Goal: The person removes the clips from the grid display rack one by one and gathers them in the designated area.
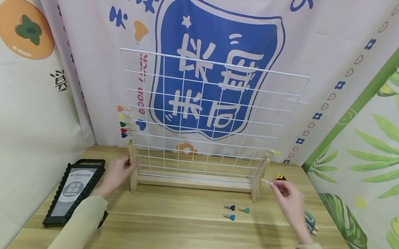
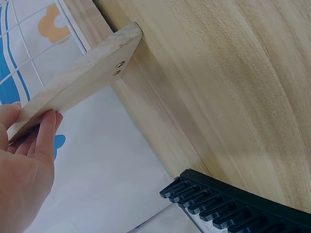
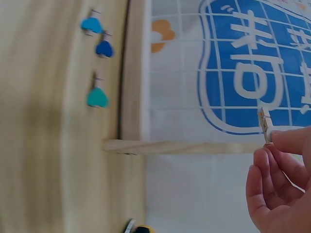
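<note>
A white wire grid point(image 1: 205, 61) stands upright in a wooden stand. My left hand point(image 1: 118, 173) grips the stand's left post point(image 2: 82, 73), with fingers and thumb on either side of it. Beside the right post point(image 1: 258, 181), my right hand point(image 1: 289, 199) pinches a small wooden clothespin point(image 3: 265, 124) between thumb and fingertips; its tip points toward the grid. Several heart-topped clothespins point(image 1: 122, 124) are clipped one above another along the grid's left edge. One with a yellow heart point(image 1: 275, 152) sits on the right edge. Three more, with blue and teal hearts point(image 3: 98, 98), lie on the table before the stand.
A black tool case point(image 1: 101, 167) with a ridged side and a printed label lies left of the stand. At the right are a teal-handled tool point(image 1: 310, 221) and a yellow-and-black object point(image 1: 280, 177). Printed cloth point(image 1: 312, 51) hangs behind the wooden table point(image 1: 161, 236).
</note>
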A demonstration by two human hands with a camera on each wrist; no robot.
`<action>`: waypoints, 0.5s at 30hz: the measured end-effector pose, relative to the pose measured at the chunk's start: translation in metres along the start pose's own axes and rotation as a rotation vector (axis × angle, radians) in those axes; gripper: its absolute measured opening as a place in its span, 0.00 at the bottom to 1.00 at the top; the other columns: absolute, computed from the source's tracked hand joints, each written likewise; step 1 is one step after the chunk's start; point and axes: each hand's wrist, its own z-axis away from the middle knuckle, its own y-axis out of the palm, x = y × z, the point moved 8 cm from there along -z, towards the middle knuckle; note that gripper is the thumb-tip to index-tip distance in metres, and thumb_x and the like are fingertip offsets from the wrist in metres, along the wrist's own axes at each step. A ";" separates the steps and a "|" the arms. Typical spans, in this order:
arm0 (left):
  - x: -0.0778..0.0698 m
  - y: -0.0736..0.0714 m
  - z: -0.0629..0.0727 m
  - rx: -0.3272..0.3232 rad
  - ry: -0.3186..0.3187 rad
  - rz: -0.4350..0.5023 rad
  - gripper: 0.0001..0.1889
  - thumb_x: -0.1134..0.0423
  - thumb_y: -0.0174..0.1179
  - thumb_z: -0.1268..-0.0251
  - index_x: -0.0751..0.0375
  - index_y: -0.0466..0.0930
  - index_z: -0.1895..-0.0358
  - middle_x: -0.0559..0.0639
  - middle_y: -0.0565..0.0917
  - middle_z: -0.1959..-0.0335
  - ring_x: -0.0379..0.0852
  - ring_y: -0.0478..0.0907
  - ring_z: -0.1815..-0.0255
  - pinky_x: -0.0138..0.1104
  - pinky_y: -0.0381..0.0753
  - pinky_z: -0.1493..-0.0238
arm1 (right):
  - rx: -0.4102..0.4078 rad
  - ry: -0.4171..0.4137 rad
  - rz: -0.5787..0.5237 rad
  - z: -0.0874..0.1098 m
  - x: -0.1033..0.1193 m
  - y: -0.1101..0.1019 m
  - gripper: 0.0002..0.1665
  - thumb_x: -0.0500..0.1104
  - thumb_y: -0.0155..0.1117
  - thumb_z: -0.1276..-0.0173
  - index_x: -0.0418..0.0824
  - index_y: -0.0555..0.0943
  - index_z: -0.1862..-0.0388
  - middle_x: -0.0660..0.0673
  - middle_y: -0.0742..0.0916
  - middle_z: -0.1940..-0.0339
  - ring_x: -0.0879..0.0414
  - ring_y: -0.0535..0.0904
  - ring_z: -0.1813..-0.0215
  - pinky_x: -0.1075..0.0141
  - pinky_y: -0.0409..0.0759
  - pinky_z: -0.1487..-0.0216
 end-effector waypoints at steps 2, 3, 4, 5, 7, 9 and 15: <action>-0.001 -0.001 0.000 -0.001 0.001 -0.001 0.09 0.66 0.62 0.32 0.72 0.80 0.66 0.67 0.87 0.69 0.44 0.76 0.77 0.28 0.72 0.78 | 0.031 -0.001 0.009 0.009 -0.002 0.007 0.06 0.37 0.70 0.35 0.35 0.86 0.62 0.41 0.88 0.70 0.74 0.74 0.72 0.80 0.75 0.71; -0.001 -0.001 0.000 -0.001 -0.001 -0.002 0.09 0.66 0.62 0.32 0.72 0.80 0.66 0.67 0.87 0.69 0.44 0.75 0.77 0.28 0.71 0.78 | 0.048 0.006 0.010 0.013 -0.003 0.011 0.06 0.37 0.69 0.35 0.35 0.86 0.62 0.42 0.88 0.70 0.74 0.74 0.72 0.79 0.76 0.71; -0.001 -0.001 0.000 0.001 -0.005 -0.001 0.09 0.66 0.62 0.32 0.72 0.80 0.66 0.67 0.87 0.69 0.44 0.75 0.77 0.28 0.71 0.78 | 0.065 0.013 0.012 0.018 -0.005 0.016 0.05 0.37 0.70 0.35 0.35 0.86 0.63 0.42 0.88 0.70 0.74 0.74 0.72 0.78 0.76 0.71; -0.001 -0.001 0.000 0.004 -0.007 -0.001 0.09 0.66 0.62 0.32 0.72 0.80 0.66 0.67 0.87 0.69 0.44 0.74 0.77 0.28 0.71 0.78 | 0.084 0.021 0.005 0.022 -0.007 0.020 0.05 0.37 0.70 0.35 0.35 0.86 0.63 0.42 0.88 0.70 0.73 0.74 0.72 0.77 0.77 0.71; -0.001 -0.001 0.000 0.007 -0.010 -0.001 0.09 0.66 0.62 0.32 0.72 0.80 0.66 0.67 0.87 0.69 0.44 0.74 0.77 0.28 0.71 0.78 | 0.120 0.039 -0.003 0.030 -0.011 0.029 0.04 0.36 0.70 0.36 0.36 0.85 0.63 0.43 0.88 0.70 0.73 0.75 0.72 0.76 0.79 0.70; -0.001 -0.001 0.000 0.009 -0.014 0.000 0.10 0.66 0.62 0.31 0.72 0.80 0.66 0.67 0.87 0.69 0.44 0.75 0.77 0.28 0.71 0.78 | 0.160 0.052 -0.010 0.039 -0.015 0.038 0.04 0.36 0.70 0.37 0.36 0.85 0.64 0.43 0.88 0.70 0.72 0.75 0.71 0.75 0.79 0.70; -0.003 -0.002 0.000 0.012 -0.012 -0.002 0.10 0.65 0.62 0.31 0.72 0.81 0.65 0.68 0.87 0.68 0.45 0.76 0.76 0.28 0.72 0.77 | 0.286 0.040 0.007 0.060 -0.023 0.062 0.03 0.35 0.72 0.40 0.38 0.86 0.66 0.47 0.87 0.72 0.72 0.75 0.73 0.75 0.79 0.69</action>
